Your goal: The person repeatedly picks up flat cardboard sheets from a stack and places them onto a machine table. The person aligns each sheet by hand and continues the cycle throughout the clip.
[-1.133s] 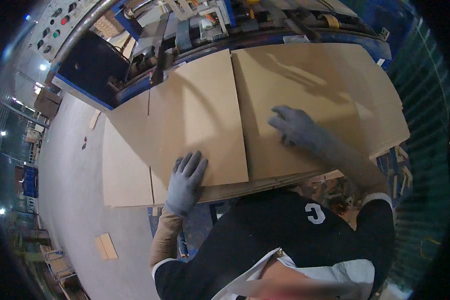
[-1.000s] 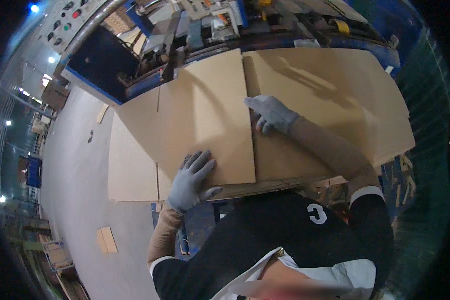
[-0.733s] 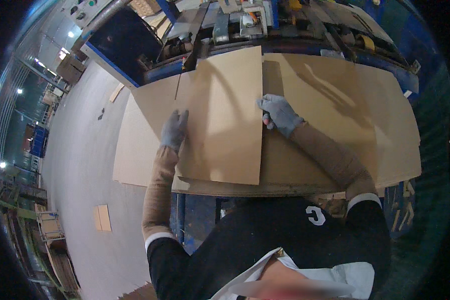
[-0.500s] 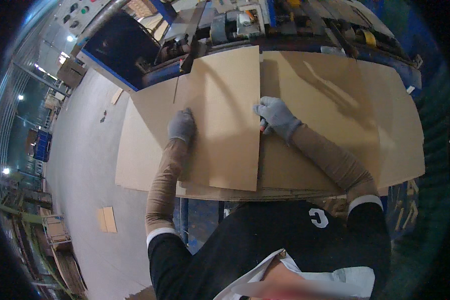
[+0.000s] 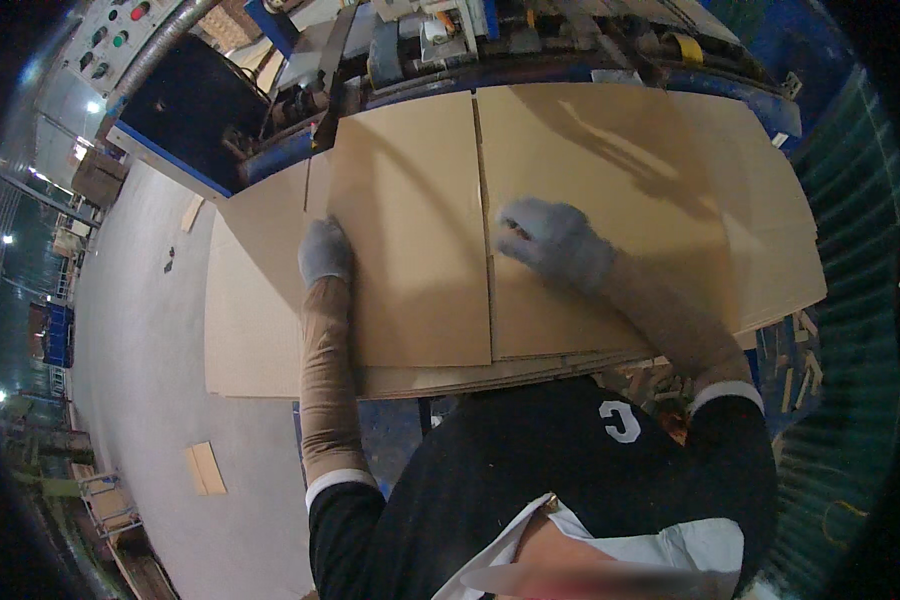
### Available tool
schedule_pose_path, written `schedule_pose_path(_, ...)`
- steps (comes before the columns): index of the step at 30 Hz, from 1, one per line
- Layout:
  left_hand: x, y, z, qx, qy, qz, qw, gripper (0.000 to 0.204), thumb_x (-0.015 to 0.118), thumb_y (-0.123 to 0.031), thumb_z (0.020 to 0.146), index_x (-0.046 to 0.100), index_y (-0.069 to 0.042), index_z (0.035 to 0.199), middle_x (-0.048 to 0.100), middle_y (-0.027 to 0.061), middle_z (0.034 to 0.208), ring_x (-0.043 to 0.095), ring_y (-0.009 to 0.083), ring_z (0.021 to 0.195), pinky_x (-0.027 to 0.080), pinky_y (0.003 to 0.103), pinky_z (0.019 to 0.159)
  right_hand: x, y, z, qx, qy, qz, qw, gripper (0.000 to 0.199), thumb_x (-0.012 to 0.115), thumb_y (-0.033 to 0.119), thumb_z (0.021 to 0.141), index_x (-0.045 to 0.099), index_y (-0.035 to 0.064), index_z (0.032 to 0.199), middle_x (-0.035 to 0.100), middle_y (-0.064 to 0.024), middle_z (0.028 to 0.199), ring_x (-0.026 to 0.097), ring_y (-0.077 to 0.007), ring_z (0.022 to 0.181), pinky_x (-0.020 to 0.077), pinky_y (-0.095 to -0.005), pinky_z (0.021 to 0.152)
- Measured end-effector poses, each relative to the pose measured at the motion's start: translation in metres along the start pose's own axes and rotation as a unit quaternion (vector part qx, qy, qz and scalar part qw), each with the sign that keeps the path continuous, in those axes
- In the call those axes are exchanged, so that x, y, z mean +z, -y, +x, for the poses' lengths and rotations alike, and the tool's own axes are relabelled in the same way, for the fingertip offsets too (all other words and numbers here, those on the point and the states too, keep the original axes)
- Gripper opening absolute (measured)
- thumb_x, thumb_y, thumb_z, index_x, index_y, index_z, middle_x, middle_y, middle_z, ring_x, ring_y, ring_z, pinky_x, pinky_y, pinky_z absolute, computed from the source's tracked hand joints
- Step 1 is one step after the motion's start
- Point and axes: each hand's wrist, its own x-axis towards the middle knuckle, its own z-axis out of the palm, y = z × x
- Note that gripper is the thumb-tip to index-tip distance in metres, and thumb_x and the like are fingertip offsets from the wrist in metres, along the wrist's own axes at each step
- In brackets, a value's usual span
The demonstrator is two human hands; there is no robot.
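Grey floor [image 5: 260, 490], one machine [image 5: 385, 55], one pile [image 5: 255, 350] topped by two cardboard panels [image 5: 420, 240], left hand [image 5: 326, 250] and right hand [image 5: 560, 240] curled, grips cannot be told

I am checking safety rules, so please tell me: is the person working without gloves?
No, the left hand and the right hand are both covered by gray gloves.

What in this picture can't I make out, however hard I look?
In the head view:
- Left hand: its own back hides the fingertips, so its grip is unclear.
- Right hand: blurred, so whether it touches the upper cardboard is unclear.
- Lower cardboard layers: mostly covered by those above.
- Machine: cut off by the top edge.
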Motion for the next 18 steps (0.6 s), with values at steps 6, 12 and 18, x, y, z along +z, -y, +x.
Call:
schedule_pose_path(6, -0.042, -0.004, -0.074, 0.256, -0.010, -0.072, 0.964, 0.057, 0.062, -0.032, 0.086, 0.045, -0.002, 0.131, 0.045, 0.0268, 0.133, 0.049, 0.0454, 0.115, 0.044, 0.048, 0.094, -0.080, -0.009, -0.166, 0.245, -0.008, -0.212, 0.946, 0.078, 0.068, 0.059, 0.071, 0.052, 0.0099, 0.130, 0.038, -0.0214, 0.144, 0.027, -0.0414, 0.137, 0.0172, -0.0483, 0.114)
schedule_pose_path(12, -0.052, 0.004, -0.150, 0.494, 0.066, 0.094, 0.862, 0.075, 0.071, -0.042, 0.075, 0.044, -0.005, 0.134, 0.045, 0.0215, 0.136, 0.043, 0.0436, 0.124, 0.029, 0.055, 0.107, -0.098, -0.058, -0.233, 0.218, -0.027, -0.263, 0.939, 0.094, 0.071, 0.066, 0.061, 0.049, 0.0135, 0.136, 0.034, -0.0199, 0.148, 0.027, -0.0422, 0.137, 0.0184, -0.0498, 0.114)
schedule_pose_path(18, -0.049, 0.011, -0.107, 0.510, -0.005, -0.018, 0.860, 0.067, 0.068, -0.040, 0.078, 0.047, -0.005, 0.130, 0.051, 0.0186, 0.130, 0.051, 0.0384, 0.116, 0.037, 0.052, 0.102, -0.105, -0.103, -0.199, 0.140, 0.008, -0.198, 0.970, 0.086, 0.078, 0.052, 0.062, 0.051, 0.0139, 0.134, 0.033, -0.0168, 0.149, 0.030, -0.0424, 0.136, 0.0263, -0.0505, 0.111)
